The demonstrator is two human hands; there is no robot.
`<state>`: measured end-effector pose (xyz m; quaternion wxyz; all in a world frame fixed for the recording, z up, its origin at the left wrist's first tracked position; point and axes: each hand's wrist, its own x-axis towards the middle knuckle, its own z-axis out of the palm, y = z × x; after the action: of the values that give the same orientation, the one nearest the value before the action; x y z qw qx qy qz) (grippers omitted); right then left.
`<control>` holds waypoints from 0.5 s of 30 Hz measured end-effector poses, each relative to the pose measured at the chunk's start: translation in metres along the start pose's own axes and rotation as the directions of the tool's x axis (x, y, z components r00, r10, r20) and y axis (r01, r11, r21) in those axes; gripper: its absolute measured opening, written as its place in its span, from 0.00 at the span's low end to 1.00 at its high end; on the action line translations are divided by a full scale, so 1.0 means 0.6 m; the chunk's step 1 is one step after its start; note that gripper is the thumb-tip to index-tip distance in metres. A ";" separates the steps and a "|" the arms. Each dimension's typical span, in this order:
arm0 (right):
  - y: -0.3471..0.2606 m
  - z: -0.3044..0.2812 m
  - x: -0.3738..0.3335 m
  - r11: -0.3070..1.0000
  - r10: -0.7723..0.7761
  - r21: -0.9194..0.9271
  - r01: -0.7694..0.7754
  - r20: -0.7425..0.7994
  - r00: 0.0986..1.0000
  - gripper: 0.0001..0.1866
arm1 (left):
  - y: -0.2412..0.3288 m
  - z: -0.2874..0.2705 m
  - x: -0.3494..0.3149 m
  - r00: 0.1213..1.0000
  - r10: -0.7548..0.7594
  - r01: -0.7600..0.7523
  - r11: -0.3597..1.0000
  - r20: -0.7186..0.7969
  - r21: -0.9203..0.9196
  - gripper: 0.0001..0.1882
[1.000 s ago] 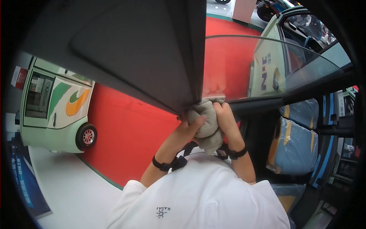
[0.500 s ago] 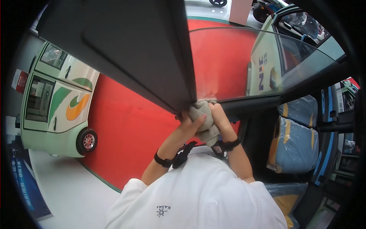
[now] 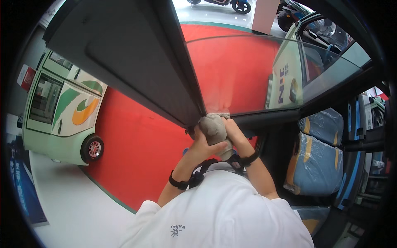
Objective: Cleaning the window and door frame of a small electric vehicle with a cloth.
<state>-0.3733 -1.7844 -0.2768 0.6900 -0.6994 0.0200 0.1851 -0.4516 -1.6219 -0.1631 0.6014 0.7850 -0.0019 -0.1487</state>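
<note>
A crumpled grey cloth (image 3: pixel 213 127) is bunched against the lower corner of a clear window pane (image 3: pixel 235 74), where the glass meets a long dark panel (image 3: pixel 136 53). My left hand (image 3: pixel 203 145) is closed on its left side, the thumb lying across the front; the other fingers are mostly hidden behind it. On the right side my right hand (image 3: pixel 232 129) grips the cloth with curled fingers, close to the dark lower frame (image 3: pixel 269 117) of the window. The cloth's loose end hangs down between my wrists, both of which wear black straps.
Right of me are blue seats (image 3: pixel 320 165) wrapped in clear plastic. A green-and-white small vehicle (image 3: pixel 70 111) stands at the left, beside the red floor covering (image 3: pixel 136 153). Beyond the glass are another pale vehicle (image 3: pixel 278 84) and a motorbike (image 3: pixel 240 5).
My left thumb has slid lower on the cloth and the left hand sits a little lower. The dark panel appears shifted left and the whole view has moved slightly. Both hands keep their hold.
</note>
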 end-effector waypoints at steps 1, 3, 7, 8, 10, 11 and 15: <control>-0.028 0.009 -0.025 0.999 0.040 -0.032 -0.038 0.047 0.998 0.26 | -0.010 -0.006 -0.007 0.999 0.003 -0.007 0.997 -0.050 -0.076 0.55; -0.090 -0.013 -0.053 0.969 0.215 0.098 -0.227 0.117 0.969 0.30 | 0.016 0.002 -0.007 0.994 0.004 -0.028 0.977 -0.109 -0.214 0.48; -0.154 -0.040 -0.106 0.962 0.271 0.061 -0.266 -0.077 0.960 0.42 | -0.009 0.002 0.007 0.979 0.077 -0.124 0.961 -0.190 -0.248 0.38; -0.167 -0.062 -0.120 0.966 0.258 0.051 -0.254 -0.080 0.963 0.42 | 0.003 0.002 0.004 0.976 0.100 -0.155 0.943 -0.196 -0.295 0.34; -0.227 -0.086 -0.168 0.912 0.013 -0.400 -0.089 -0.190 0.982 0.42 | 0.024 -0.002 0.002 0.967 0.128 -0.199 0.921 -0.222 -0.336 0.31; -0.264 -0.086 -0.190 0.891 -0.010 -0.444 -0.092 -0.223 0.975 0.44 | 0.034 -0.008 0.000 0.973 0.132 -0.190 0.926 -0.190 -0.327 0.29; -0.302 -0.081 -0.252 0.872 -0.324 -0.473 0.126 -0.367 0.872 0.54 | 0.109 -0.014 -0.003 0.960 0.271 -0.272 0.856 -0.068 -0.439 0.28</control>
<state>-0.4512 -1.8575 -0.0608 0.5115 -0.8559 0.0479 -0.0597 -0.4398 -1.6315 -0.0988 0.7794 0.6190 -0.0774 -0.0576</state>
